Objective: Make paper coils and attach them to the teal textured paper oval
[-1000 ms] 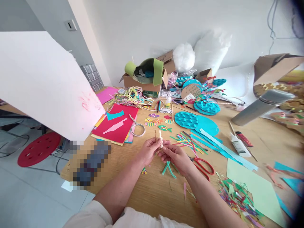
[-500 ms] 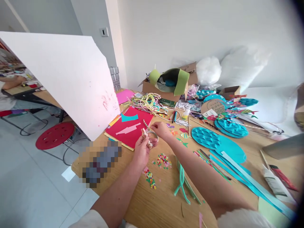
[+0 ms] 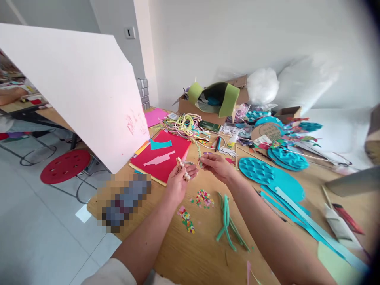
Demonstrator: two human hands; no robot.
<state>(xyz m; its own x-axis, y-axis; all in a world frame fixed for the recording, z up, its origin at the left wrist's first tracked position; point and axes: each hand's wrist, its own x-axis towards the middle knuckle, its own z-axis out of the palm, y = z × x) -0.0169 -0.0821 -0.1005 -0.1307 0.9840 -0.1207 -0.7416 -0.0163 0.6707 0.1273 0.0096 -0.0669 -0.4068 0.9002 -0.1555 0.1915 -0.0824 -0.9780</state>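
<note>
My left hand [image 3: 179,181] is closed around a short string of pale beads [image 3: 182,166] held above the wooden table [image 3: 190,253]. My right hand [image 3: 216,166] pinches a thin beaded cord [image 3: 198,152] that rises from its fingertips, just right of the left hand. A metal ring [image 3: 188,162] shows between the two hands, partly hidden by them. Red paper sheets [image 3: 162,157] lie just beyond the left hand.
A big white board [image 3: 77,87] leans over the table's left side. Green pipe cleaners [image 3: 227,221] and small confetti piles [image 3: 203,198] lie near my forearms. Teal scalloped cutouts [image 3: 261,172], teal strips, a cardboard box [image 3: 204,105] and a red stool [image 3: 65,165] surround the spot.
The view swung left from the scissors area. My right hand reached to the ring by the red paper, then drew back toward the left hand with a beaded cord pinched.
</note>
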